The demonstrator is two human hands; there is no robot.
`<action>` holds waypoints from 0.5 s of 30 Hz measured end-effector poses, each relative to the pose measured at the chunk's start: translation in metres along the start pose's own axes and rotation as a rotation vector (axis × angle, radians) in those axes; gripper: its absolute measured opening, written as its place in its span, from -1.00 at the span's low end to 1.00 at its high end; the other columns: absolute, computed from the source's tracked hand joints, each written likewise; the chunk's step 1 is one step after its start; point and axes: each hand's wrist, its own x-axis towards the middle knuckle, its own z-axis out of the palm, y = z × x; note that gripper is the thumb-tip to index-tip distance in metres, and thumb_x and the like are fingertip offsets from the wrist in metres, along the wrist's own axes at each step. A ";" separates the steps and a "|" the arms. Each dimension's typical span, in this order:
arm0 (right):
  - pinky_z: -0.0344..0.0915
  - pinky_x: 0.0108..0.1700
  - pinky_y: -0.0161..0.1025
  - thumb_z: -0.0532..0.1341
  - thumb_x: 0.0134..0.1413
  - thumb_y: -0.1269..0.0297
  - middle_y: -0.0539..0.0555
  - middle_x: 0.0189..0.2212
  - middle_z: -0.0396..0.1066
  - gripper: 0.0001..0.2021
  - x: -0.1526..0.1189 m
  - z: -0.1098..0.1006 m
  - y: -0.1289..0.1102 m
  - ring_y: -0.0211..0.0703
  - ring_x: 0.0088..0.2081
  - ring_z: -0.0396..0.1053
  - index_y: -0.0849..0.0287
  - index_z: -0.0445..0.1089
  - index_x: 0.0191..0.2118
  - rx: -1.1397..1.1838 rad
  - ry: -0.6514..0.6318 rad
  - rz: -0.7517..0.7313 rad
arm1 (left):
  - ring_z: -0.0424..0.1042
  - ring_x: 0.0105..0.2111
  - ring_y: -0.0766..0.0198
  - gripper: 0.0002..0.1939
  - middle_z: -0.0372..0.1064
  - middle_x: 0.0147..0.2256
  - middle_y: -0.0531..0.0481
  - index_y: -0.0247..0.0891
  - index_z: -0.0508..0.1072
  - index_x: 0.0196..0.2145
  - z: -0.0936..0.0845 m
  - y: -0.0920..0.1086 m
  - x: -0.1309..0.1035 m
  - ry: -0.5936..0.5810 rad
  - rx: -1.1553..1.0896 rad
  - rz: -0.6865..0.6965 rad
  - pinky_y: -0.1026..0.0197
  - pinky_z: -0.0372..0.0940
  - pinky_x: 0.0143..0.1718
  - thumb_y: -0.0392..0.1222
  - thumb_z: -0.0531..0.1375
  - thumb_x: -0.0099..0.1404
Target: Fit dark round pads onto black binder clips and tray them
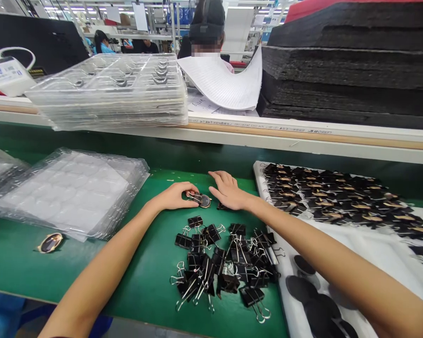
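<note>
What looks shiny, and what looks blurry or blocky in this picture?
Head view: light shines off the clear trays on the shelf; head view: square blocks cover part of the person behind the curled paper; head view: the round piece by the left hand shows little detail.

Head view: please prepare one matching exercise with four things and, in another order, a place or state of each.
1. Left hand
2. Loose clips
3. Black slabs
4. Unclipped round piece

A. stacked on the shelf
B. lying at the left of the green table
C. pinching a clip
D. heaped on the table

Pairs: 1-C, 2-D, 3-A, 4-B
</note>
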 end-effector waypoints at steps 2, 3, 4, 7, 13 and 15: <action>-0.07 0.38 0.18 -0.17 0.42 -0.11 0.28 0.36 0.04 -0.36 -0.005 -0.007 0.002 0.11 0.39 -0.07 0.11 -0.06 0.44 0.057 0.013 -0.117 | 0.44 -0.18 0.18 -0.60 0.47 -0.17 -0.01 -0.18 0.52 -0.05 0.001 0.001 0.001 -0.001 0.007 0.000 0.19 0.30 -0.14 0.08 0.35 0.24; -0.06 0.38 0.18 -0.21 0.43 -0.10 0.27 0.35 0.06 -0.38 -0.005 -0.010 0.001 0.10 0.38 -0.04 0.09 -0.04 0.43 0.101 0.056 -0.100 | 0.44 -0.19 0.18 -0.60 0.48 -0.17 -0.02 -0.18 0.52 -0.05 0.001 0.001 0.001 0.001 0.013 -0.002 0.19 0.29 -0.15 0.08 0.35 0.25; -0.04 0.37 0.18 -0.24 0.44 -0.08 0.25 0.33 0.11 -0.40 -0.004 -0.012 -0.002 0.09 0.37 0.00 0.07 0.00 0.41 0.149 0.122 -0.035 | 0.43 -0.20 0.18 -0.60 0.48 -0.17 -0.02 -0.18 0.52 -0.04 0.002 0.002 0.002 0.006 0.020 -0.005 0.19 0.29 -0.16 0.08 0.35 0.25; 0.07 0.29 0.24 -0.28 0.44 0.00 0.25 0.19 0.28 -0.46 0.004 -0.014 -0.012 0.15 0.26 0.16 0.05 0.21 0.28 0.251 0.281 0.344 | 0.41 -0.22 0.19 -0.58 0.47 -0.19 -0.02 -0.18 0.51 -0.04 0.004 0.003 0.002 0.018 0.045 -0.006 0.19 0.27 -0.20 0.09 0.34 0.25; 0.11 0.22 0.29 -0.16 0.43 -0.02 0.37 0.14 0.30 -0.47 0.002 -0.007 -0.018 0.31 0.24 0.18 0.15 0.42 0.09 -0.019 0.234 0.642 | 0.38 -0.27 0.20 -0.58 0.45 -0.23 0.00 -0.17 0.50 -0.03 0.007 0.004 0.003 0.029 0.096 -0.023 0.19 0.25 -0.24 0.10 0.33 0.25; 0.20 0.13 0.26 -0.17 0.45 -0.03 0.43 0.05 0.39 -0.42 -0.003 -0.008 -0.021 0.37 0.15 0.31 0.24 0.50 -0.01 -0.174 0.204 0.569 | 0.39 -0.26 0.20 -0.58 0.46 -0.22 0.00 -0.16 0.50 -0.03 0.008 0.006 0.004 0.026 0.093 -0.022 0.20 0.25 -0.24 0.10 0.33 0.26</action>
